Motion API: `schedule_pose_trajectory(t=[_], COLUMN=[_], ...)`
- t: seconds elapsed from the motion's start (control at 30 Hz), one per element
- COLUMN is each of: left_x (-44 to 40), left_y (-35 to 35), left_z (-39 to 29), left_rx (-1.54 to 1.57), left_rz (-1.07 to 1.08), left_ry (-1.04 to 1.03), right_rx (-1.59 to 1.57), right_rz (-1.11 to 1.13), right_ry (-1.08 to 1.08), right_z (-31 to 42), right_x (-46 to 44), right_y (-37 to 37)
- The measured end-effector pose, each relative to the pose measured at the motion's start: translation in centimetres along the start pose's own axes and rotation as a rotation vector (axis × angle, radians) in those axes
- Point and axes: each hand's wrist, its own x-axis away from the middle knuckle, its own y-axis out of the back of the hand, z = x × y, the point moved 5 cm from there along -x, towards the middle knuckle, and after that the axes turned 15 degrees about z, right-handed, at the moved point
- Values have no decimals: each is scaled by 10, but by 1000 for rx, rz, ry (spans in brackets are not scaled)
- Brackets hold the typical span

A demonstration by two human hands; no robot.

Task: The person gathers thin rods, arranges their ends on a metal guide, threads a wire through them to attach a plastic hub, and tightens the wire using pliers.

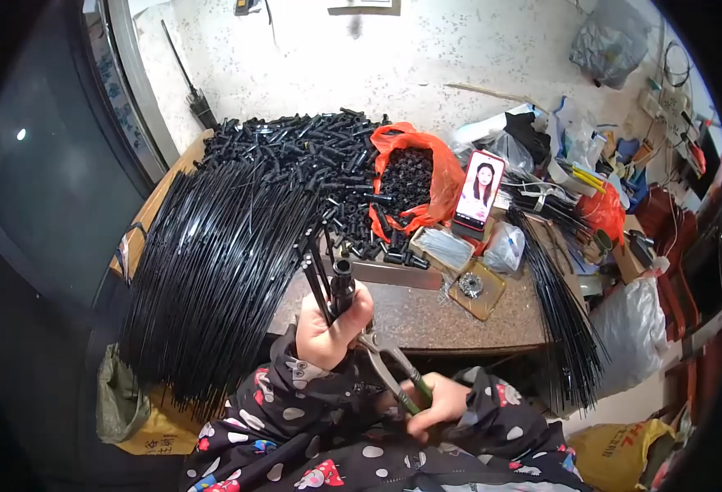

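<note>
My left hand (326,334) is closed around a black tubular part (342,289), which stands upright with its round open end on top. Several thin black rods (315,277) rise beside it from the same grip. In my right hand (443,402) are pliers (387,371) with green-covered handles, closed in my fingers. Their metal head reaches up to just below my left hand; whether the jaws grip anything is hidden. Both hands are in front of the table's near edge.
Long black rods (213,254) cover the table's left side, with a heap of black tubular parts (295,156) behind. An orange bag (445,184) holds small black pieces. A phone (477,193) stands right of it, near a box of thin pins (443,248). More rods (562,320) overhang at right.
</note>
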Motion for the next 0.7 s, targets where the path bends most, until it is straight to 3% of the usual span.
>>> schedule_pose_trajectory(t=[0.07,0.1,0.13,0.23,0.27,0.3,0.37,0.4,0.43,0.5,0.57,0.63,0.67,0.7], left_x=[1,3,6,9,9,8,6,6,2,2,1,5,6,7], left_y=[3,6,12,18,12,7,6,4,4,1,6,13,14,15], left_z=[-2,-7,-9,-2,-3,-4,4,6,1,-11,-7,3,5,6], left_rx=[-66,-142,-313,-177,-57,63,-46,-59,-257,-384,-391,-262,-161,-60], left_rz=[-9,-12,53,55,93,128,188,180,191,150,177,130,93,53], left_ry=[-87,-144,-21,72,79,90,10,89,-23,-65,4,43,57,68], right_rx=[575,700,757,947,473,-91,-693,-441,-189,327,645,1490,1507,1436], right_rz=[-442,-709,-703,-663,-430,-62,435,315,195,-282,-768,-1134,-1139,-1001], right_ry=[96,166,195,302,95,36,168,85,2,-49,136,402,367,149], right_z=[26,38,42,54,37,12,-12,-17,-13,15,33,59,62,59], right_x=[15,25,29,44,35,24,7,4,-1,4,26,41,43,38], right_y=[15,15,12,8,2,-6,-21,-12,-2,9,16,7,6,0])
